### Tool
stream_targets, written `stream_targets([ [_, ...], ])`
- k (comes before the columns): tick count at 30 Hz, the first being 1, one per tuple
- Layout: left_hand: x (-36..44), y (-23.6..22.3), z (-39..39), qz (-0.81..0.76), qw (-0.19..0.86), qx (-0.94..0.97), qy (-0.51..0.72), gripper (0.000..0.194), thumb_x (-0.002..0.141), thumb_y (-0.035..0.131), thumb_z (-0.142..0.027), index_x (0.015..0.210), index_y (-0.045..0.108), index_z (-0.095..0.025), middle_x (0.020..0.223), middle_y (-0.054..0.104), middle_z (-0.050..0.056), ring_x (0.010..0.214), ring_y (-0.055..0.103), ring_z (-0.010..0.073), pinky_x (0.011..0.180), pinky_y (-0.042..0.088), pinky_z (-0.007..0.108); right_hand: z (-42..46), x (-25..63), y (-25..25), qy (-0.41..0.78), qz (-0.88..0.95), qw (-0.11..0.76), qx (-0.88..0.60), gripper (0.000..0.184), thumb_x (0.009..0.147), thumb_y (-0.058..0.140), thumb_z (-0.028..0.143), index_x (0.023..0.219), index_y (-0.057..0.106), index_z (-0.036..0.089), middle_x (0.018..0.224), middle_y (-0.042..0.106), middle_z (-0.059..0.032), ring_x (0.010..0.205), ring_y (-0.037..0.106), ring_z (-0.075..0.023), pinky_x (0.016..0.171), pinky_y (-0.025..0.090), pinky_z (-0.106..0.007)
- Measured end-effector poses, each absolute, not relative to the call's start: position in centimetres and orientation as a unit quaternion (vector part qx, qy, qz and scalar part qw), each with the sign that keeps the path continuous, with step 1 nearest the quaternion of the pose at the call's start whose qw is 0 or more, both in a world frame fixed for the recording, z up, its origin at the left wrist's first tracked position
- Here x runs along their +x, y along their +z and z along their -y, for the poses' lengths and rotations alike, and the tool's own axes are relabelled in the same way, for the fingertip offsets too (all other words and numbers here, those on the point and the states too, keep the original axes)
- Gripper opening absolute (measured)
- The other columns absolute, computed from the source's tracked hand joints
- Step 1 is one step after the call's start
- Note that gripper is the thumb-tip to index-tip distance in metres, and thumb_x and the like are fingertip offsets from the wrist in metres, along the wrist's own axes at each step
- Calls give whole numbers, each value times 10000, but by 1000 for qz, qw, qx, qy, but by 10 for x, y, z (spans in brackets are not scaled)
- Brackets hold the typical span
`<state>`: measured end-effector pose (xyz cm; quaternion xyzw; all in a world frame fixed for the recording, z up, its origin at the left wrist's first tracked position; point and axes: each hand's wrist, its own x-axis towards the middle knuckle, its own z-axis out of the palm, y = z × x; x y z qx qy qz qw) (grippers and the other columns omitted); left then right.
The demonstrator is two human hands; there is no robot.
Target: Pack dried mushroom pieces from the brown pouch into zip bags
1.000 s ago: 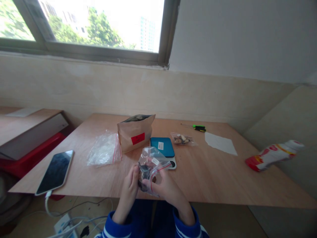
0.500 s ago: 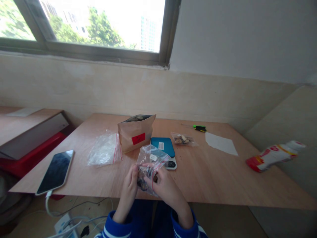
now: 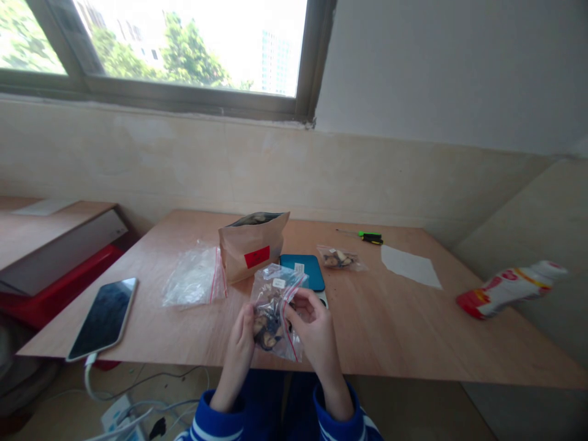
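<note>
A clear zip bag [image 3: 272, 313] with brownish dried pieces, possibly mushroom slices, and a small white label is held near the table's front edge. My left hand [image 3: 241, 335] grips its left side, thumb up along the plastic. At the red-striped zip edge, my right hand [image 3: 313, 321] pinches the bag between thumb and fingers. Just behind it lies a small scale with a blue top [image 3: 312, 272], partly covered by the bag. A brown paper pouch [image 3: 239, 251] with a red label stands open-topped behind and to the left.
Clear zip bags [image 3: 190, 278] lie left of the pouch, near a charging phone [image 3: 105, 318]. Beyond the scale rests a filled zip bag [image 3: 340, 259]. Green-and-black-handled tools [image 3: 370, 237], white paper [image 3: 410, 266] and a white-and-red bottle [image 3: 509, 288] are to the right.
My right hand has drawn back from the bag's opening to pinch its zip edge. The bag is turned flatter, showing more of the pieces. My left hand has barely moved.
</note>
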<state>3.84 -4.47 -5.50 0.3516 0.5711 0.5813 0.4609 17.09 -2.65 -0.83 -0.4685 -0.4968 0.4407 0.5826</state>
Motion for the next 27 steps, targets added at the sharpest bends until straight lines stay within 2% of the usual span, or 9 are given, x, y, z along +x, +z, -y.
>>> stream_targets([
  [6, 36, -54, 43, -589, 436, 342, 588, 757, 646, 524, -822, 984, 675, -162, 1031, 715, 106, 1031, 645, 269, 941, 498, 379, 26, 173, -9, 459, 461, 607, -456, 245, 734, 736, 296, 939, 674, 179, 929, 735, -75, 849, 704, -195, 799, 581, -330],
  [11, 27, -52, 39, -609, 401, 298, 616, 741, 652, 490, -839, 866, 669, -153, 890, 721, 95, 887, 666, 271, 849, 525, 377, 25, 179, 0, 448, 445, 622, -464, 256, 730, 754, 301, 950, 689, 187, 958, 737, -68, 865, 698, -182, 804, 577, -318],
  [15, 9, -45, 42, -664, 339, 231, 625, 737, 763, 371, -799, 944, 678, -155, 923, 721, 87, 912, 661, 257, 903, 491, 400, -7, 183, 38, 428, 478, 653, -402, 248, 703, 775, 265, 926, 691, 197, 949, 738, -50, 893, 689, -175, 813, 571, -302],
  [18, -4, -37, 46, -691, 285, 190, 636, 699, 836, 318, -730, 1021, 679, -160, 940, 720, 78, 916, 662, 238, 908, 479, 390, -54, 175, 74, 364, 541, 685, -325, 232, 722, 755, 246, 937, 679, 205, 960, 731, -31, 899, 678, -156, 833, 561, -285],
  [22, -13, -30, 49, -683, 264, 185, 655, 645, 868, 314, -671, 1041, 679, -167, 897, 720, 62, 854, 664, 223, 840, 494, 363, -115, 151, 95, 302, 649, 644, -270, 179, 771, 698, 237, 945, 665, 208, 970, 718, -25, 873, 674, -146, 814, 557, -272],
  [27, -16, -32, 52, -680, 279, 194, 650, 619, 872, 323, -673, 1038, 669, -188, 953, 718, 46, 925, 654, 220, 893, 470, 350, -140, 131, 86, 217, 791, 515, -248, 157, 855, 559, 172, 951, 679, 206, 995, 708, -21, 948, 658, -152, 880, 510, -288],
])
